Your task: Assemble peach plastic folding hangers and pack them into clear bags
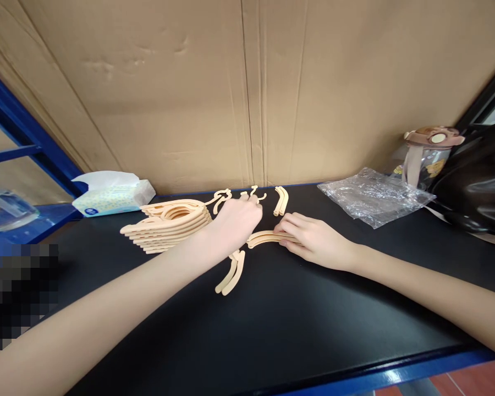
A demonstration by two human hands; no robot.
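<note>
"What do we have at the far left?"

"A blue frame (49, 162), with a clear container (8, 212) near it. Coming right, we meet a tissue pack (107, 193) at the back of the black table (297, 319), close to the cardboard wall (169, 99)."

"And next to that?"

"A stack of beige hangers (165, 234), just in front of the pack. Our left forearm (119, 308) crosses before it, so we lose its near right part."

"Is our left hand (237, 220) open?"

"We cannot tell; its own back hides most of the fingers. Small beige hooks (253, 190) show just beyond it. On our near side lie two curved strips (236, 275), their upper ends partly covered by the wrist."

"And our right hand (313, 239)?"

"It grips a pair of matching strips (264, 236) between thumb and fingers, one end jutting towards the left hand. Another strip pair (281, 201) lies beyond, near the back edge."

"What crowds our right side?"

"Crumpled clear plastic (373, 195), beyond our right forearm (421, 286). It partly blocks a brown-lidded bottle (429, 148); a shiny black bundle (474, 170) sits just beside that."
</note>
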